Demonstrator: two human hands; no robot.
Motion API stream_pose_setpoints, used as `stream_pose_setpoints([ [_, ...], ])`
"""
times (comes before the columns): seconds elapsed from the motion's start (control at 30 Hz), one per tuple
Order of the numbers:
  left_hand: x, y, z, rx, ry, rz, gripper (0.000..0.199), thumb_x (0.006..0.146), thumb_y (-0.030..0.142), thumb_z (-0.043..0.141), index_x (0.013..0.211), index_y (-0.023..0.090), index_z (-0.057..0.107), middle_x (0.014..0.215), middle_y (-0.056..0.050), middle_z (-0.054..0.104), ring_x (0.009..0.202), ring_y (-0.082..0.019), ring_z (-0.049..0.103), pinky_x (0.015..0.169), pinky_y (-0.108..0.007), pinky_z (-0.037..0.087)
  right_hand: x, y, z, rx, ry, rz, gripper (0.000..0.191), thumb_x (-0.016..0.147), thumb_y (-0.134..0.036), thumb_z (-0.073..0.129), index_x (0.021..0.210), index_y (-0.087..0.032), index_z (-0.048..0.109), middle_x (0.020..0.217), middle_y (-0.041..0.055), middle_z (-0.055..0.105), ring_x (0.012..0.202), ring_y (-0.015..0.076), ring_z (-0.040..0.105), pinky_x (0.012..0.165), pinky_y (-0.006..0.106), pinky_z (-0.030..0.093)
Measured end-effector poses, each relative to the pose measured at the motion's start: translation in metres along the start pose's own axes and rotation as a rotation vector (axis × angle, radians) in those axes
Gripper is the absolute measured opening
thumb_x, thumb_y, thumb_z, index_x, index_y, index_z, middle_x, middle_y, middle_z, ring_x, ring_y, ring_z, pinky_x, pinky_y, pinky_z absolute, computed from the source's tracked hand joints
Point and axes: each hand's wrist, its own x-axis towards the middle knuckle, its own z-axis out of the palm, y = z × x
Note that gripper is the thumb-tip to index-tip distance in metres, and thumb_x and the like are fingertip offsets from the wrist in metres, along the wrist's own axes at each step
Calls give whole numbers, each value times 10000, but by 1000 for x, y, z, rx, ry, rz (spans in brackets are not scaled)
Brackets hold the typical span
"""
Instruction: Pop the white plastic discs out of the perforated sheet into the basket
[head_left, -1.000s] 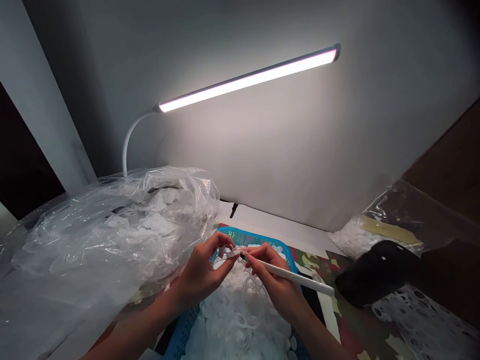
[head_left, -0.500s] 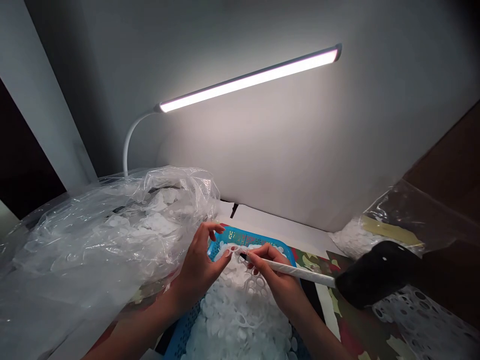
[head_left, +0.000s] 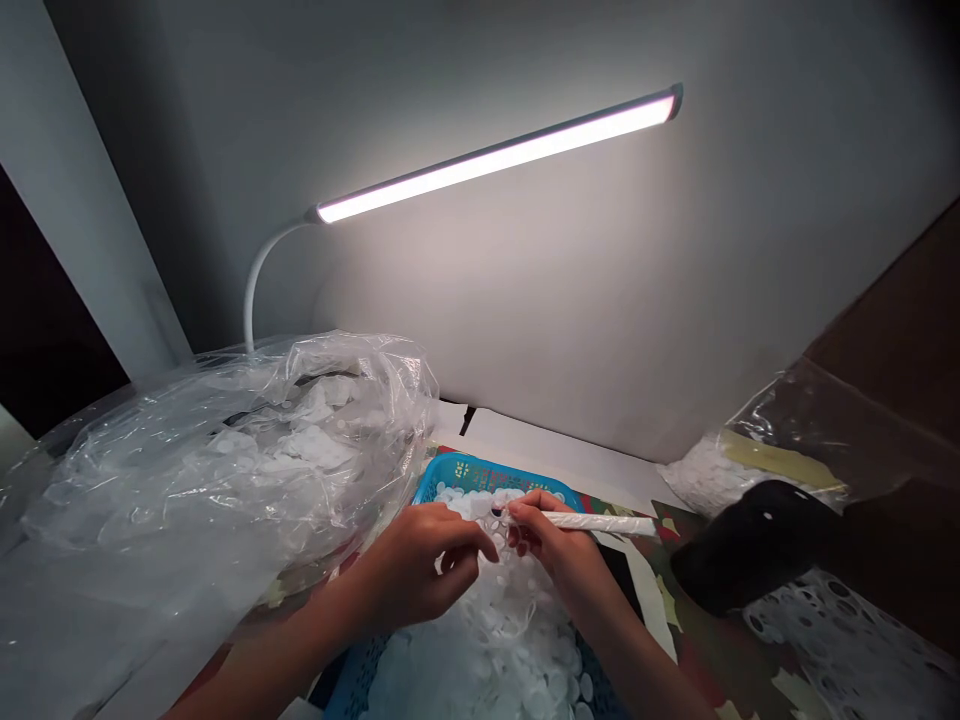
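Note:
My right hand (head_left: 559,550) grips a slim white stick (head_left: 592,522) with a dark tip, like a paper-wrapped pen, and the tip rests just left of my fingers over the pile. My left hand (head_left: 424,565) sits next to it with curled fingers, low over white punched discs (head_left: 495,650) heaped in a blue plastic basket (head_left: 465,472). Whether those fingers pinch a small white piece is hidden. The basket's near part lies under the discs and my forearms.
A large clear plastic bag (head_left: 225,470) of white discs fills the left side. On the right are a black padded object (head_left: 754,545), a smaller bag of discs (head_left: 720,470), and a punched white sheet (head_left: 847,640) on a camouflage-patterned mat (head_left: 720,650). A white desk lamp (head_left: 495,160) hangs above.
The white stick has swung from slanting down-right to nearly level. My left hand has dropped lower and moved right over the pile, and my right hand has shifted slightly up.

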Motion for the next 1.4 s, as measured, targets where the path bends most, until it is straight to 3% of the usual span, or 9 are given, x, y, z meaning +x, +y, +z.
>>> stream_pose_setpoints([
  [0.2,2,-4,0,-19,105,-236,281,874,180,457,1114,218,598,604,43,579,536,-118,538,587,-239,426,0,3,0,13,1,33,212,726,-341,681,630,-180,582,544,-22,562,531,109,477,549,232,373],
  [0.33,4,-2,-2,36,140,-162,375,781,347,642,1116,208,545,741,10,591,656,-156,566,666,-282,461,1,3,-1,24,-4,51,215,705,-335,689,607,-180,578,516,-24,553,511,114,489,536,235,380],
  [0.43,4,-1,-1,173,125,-59,349,703,285,709,990,202,529,766,4,571,702,-181,555,673,-302,456,0,2,0,40,7,52,209,698,-338,692,612,-182,583,530,-28,544,517,115,502,535,235,395],
  [0.53,4,-1,3,271,84,-37,200,726,111,617,841,209,487,713,24,560,663,-167,537,619,-275,429,-1,1,1,49,7,52,219,698,-345,692,606,-181,580,539,-32,533,529,116,516,544,236,408],
  [0.67,2,-4,6,198,231,-186,139,807,99,503,792,217,431,611,59,484,546,-127,498,543,-236,398,-1,1,1,40,12,43,218,701,-342,702,622,-171,591,568,-29,549,534,106,521,544,229,400],
  [0.8,3,-6,3,-24,339,-357,114,884,165,458,984,219,450,633,61,564,524,-116,535,514,-216,415,0,4,0,26,6,38,232,701,-353,707,624,-168,589,581,-24,567,515,105,527,531,235,395],
  [0.93,3,-4,1,-48,295,-253,143,868,124,453,941,208,543,835,-10,663,711,-142,617,663,-259,480,1,5,0,6,-17,13,245,705,-381,704,638,-173,594,567,-25,565,528,116,532,540,243,406],
  [1.07,4,-4,3,59,230,-148,97,838,177,564,879,204,648,843,-24,689,823,-189,619,777,-323,480,-3,0,2,-61,-22,-45,262,736,-404,699,649,-178,599,565,-29,562,548,113,523,570,242,404],
  [1.4,3,-7,4,258,231,-59,106,802,149,601,764,195,689,719,1,724,698,-188,615,742,-375,450,-18,-2,9,-385,-67,-219,199,875,-376,577,768,-212,612,729,-3,607,690,151,528,627,262,389],
])
